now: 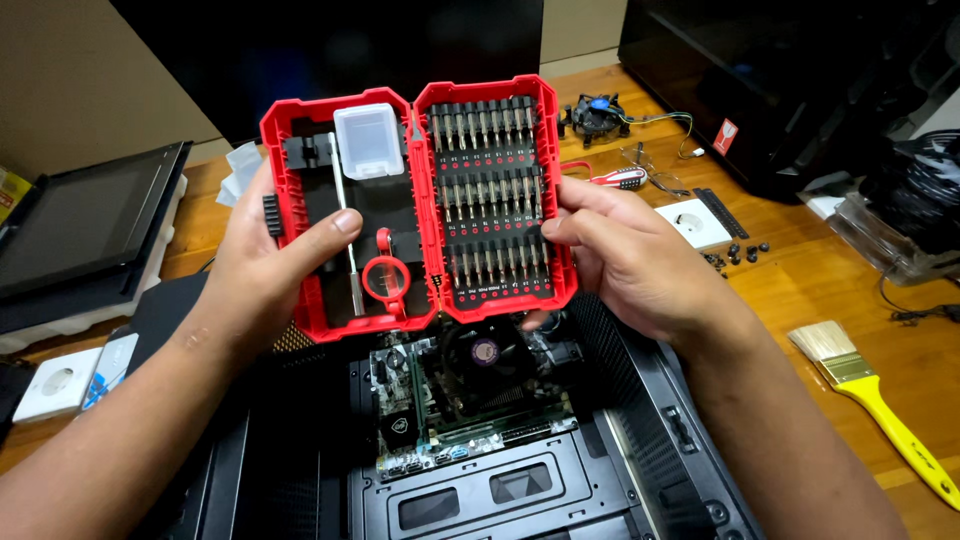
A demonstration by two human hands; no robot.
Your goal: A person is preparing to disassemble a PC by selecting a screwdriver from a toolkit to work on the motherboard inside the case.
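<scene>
Red plastic, hinged and folded open like a book, the screwdriver bit case (415,205) hangs in both my hands above the open black computer case (640,420). In the head view, my left hand (265,265) wraps the left half from behind, thumb pressed onto its black inner tray just beside the round red magnifier loop (382,278); a small clear plastic box (368,141) sits in the top of that half. My right hand (625,255) clasps the right half at its outer edge, thumb resting on the lowest of three rows of dark metal bits (490,190). Every slot I can see looks filled, so I judge no bit has been picked yet; the case is open, the choosing is left. Below, the green motherboard (450,400) with its round black cooler fan lies exposed. On the wooden table (800,290) a yellow-handled paintbrush (880,400) lies well apart to my right, loose black screws (740,252) near a white socket plate (695,222).
</scene>
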